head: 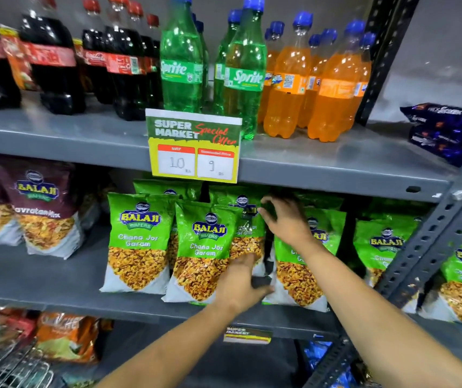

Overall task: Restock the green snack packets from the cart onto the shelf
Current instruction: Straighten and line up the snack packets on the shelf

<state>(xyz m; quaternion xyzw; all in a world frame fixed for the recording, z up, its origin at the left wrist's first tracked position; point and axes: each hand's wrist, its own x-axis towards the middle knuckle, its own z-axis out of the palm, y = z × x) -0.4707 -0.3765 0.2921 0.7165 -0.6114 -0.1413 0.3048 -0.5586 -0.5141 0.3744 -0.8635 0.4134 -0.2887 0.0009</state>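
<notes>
Several green snack packets (140, 242) stand in rows on the middle grey shelf (56, 275). My left hand (241, 287) reaches in from below and grips the lower edge of one green packet (245, 219) that stands behind the front row. My right hand (283, 219) is higher, at that packet's top right corner, with thumb and forefinger curved and apart. More green packets (383, 247) stand to the right, partly hidden by my right arm. A corner of the wire cart (5, 368) shows at the bottom left.
Maroon snack packets (42, 208) stand left of the green ones. The shelf above carries cola, Sprite (182, 65) and orange bottles, with a price card (193, 147) hanging from its edge. A perforated grey upright (431, 242) crosses at the right. Orange packets lie on the bottom shelf.
</notes>
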